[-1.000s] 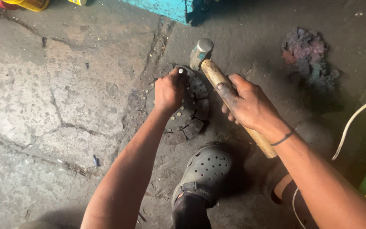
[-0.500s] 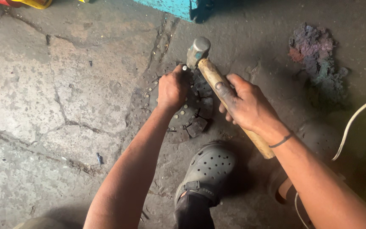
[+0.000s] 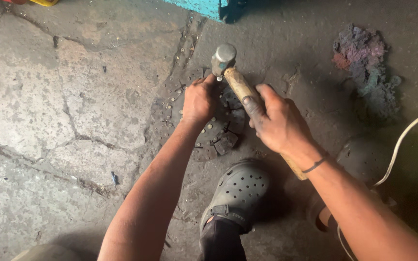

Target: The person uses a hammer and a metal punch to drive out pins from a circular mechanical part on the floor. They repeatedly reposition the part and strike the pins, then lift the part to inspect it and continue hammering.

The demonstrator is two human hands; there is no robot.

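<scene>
A: On the cracked concrete floor (image 3: 73,96), what lies under the hands?

B: A round, dark clutch disc (image 3: 204,123), flat on the ground, its rim studded with small rivets and its worn friction pads showing toward the near edge. It sits just beyond the toe of a grey perforated clog (image 3: 238,191).

A: And the left hand (image 3: 198,100)?

B: Curled into a closed fist on top of the disc, near its middle. It seems to pinch something small and upright there, but the fingers hide it, so I cannot tell what it is.

A: The right hand (image 3: 279,121)?

B: Wrapped tight around the wooden handle of a hammer (image 3: 231,72), fingers fully closed, grip about midway along the shaft. The butt of the handle pokes out behind the wrist, which wears a thin dark band. The steel head (image 3: 223,57) hangs just above the left fist, over the far side of the disc.

A: Anything else about?

B: A heap of dirty multicoloured rag waste (image 3: 364,63) lies well apart to the right. A pale cable (image 3: 402,140) curves along the right edge, and a turquoise painted edge (image 3: 204,7) shows at the top
</scene>
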